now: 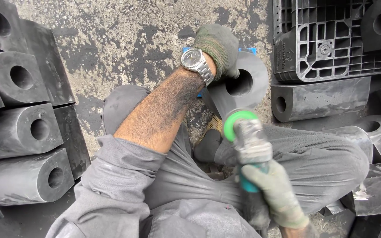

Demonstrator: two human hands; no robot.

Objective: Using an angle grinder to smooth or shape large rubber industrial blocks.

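Left hand, gloved, clamps the black D-shaped rubber block with round bore, upright on the stained concrete floor.
Right hand closed around the green-disc angle grinder; best kept light, fingers clear.

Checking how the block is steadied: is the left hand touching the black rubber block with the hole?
Touching. The head view shows the gloved left hand resting on top of the rubber block, fingers curled over its upper edge with no gap.
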